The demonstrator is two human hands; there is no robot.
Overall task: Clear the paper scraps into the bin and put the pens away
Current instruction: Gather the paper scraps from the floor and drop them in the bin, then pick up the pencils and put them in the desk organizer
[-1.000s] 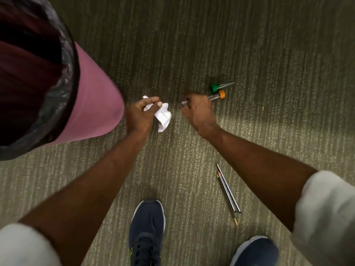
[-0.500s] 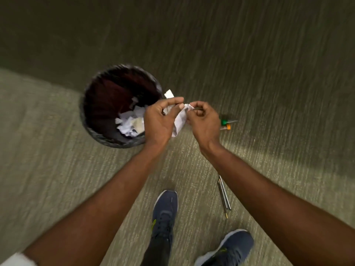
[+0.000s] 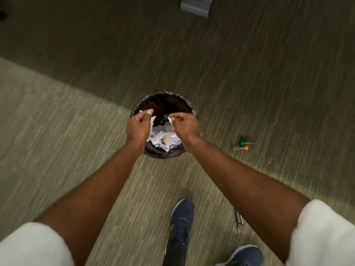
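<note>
Both hands are now hanging over the bin (image 3: pixel 173 153), where half a second ago they were meeting beside its rim around one white piece. Going left to right: the left hand (image 3: pixel 137 127) is pinching a torn paper scrap (image 3: pixel 152 122) between thumb and curled fingers, and the right hand (image 3: pixel 185 124) is pinching a smaller scrap (image 3: pixel 170 120) at its fingertips, both above the crumpled paper already lying in the liner. Right of the bin, two capped pens (image 3: pixel 242 145), one green-ended and one orange-ended, are lying on the carpet (image 3: pixel 57 143); nearer, a few slim pens (image 3: pixel 238 217) are showing beside the right forearm. Paper is looking light and limp, so a fingertip pinch is probably enough; the pens are looking stiff, best taken mid-barrel. No writing or brand is readable.
</note>
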